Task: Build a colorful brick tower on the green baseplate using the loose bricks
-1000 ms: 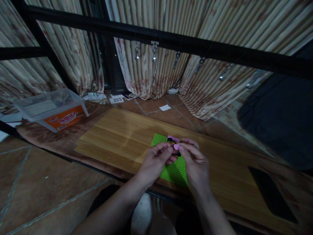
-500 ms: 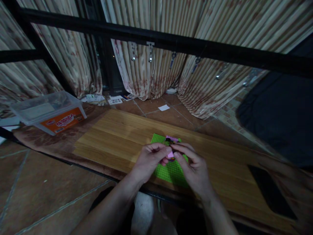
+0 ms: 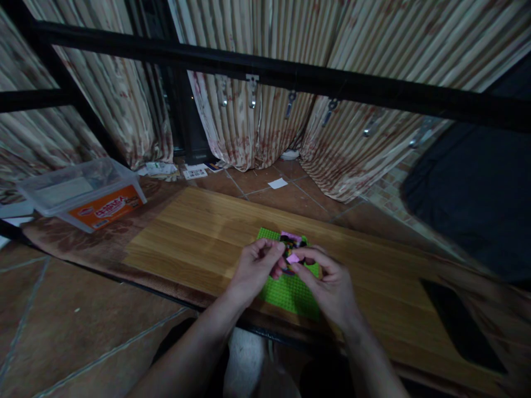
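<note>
A small pink brick (image 3: 292,258) is pinched between the thumb and forefinger of my right hand (image 3: 329,279). Just left of it, my left hand (image 3: 259,265) has its thumb pressed towards its curled fingers. Whether anything small sits in that pinch is hidden. Beneath both hands lies a green studded baseplate (image 3: 286,296). On its far part stands a low build of coloured bricks (image 3: 291,237), with pink, black and green pieces showing and the rest covered by my fingers.
The baseplate rests on a wooden board (image 3: 199,232) over a brown cloth. A clear plastic tub (image 3: 83,190) with an orange label stands at the left, and a dark flat slab (image 3: 462,326) lies at the right. A black rail (image 3: 265,63) with metal hooks crosses ahead.
The pink brick, earlier between the fingertips of both hands, is now in my right fingertips, slightly higher and to the right. My left fingertips have come away from it.
</note>
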A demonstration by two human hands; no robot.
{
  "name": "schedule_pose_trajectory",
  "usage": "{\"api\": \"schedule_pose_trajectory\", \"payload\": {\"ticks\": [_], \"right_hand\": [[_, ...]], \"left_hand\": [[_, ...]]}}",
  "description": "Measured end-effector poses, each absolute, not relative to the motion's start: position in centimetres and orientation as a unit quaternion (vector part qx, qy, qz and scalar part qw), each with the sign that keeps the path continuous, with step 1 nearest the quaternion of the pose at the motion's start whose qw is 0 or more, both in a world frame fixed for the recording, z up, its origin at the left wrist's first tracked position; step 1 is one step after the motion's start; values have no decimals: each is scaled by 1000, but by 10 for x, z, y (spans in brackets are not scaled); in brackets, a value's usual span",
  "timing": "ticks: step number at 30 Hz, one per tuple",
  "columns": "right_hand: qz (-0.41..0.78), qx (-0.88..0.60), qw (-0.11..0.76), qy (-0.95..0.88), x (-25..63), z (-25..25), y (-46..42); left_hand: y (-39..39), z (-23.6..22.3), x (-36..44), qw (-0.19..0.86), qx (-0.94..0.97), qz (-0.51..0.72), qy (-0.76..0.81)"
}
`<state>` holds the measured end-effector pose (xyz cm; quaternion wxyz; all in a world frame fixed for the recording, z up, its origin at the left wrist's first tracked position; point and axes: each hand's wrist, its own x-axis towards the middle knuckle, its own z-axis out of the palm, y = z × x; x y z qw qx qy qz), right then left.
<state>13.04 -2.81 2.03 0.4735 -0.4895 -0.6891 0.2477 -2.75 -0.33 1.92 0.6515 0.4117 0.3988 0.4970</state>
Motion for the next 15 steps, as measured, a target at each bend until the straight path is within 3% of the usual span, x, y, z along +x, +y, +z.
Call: {"api": "schedule_pose_trajectory", "payload": {"ticks": [4,10,15], "right_hand": [[171,-531,501,-662,132,5,-12],[93,-555,496,-661,130,-4,-4],[75,-582,534,-609,137,5,-21]], "left_hand": [[4,12,-31,588,384,546,457],[8,2,-26,613,344,535,468],[13,0,-33,572,347,560,488]]}}
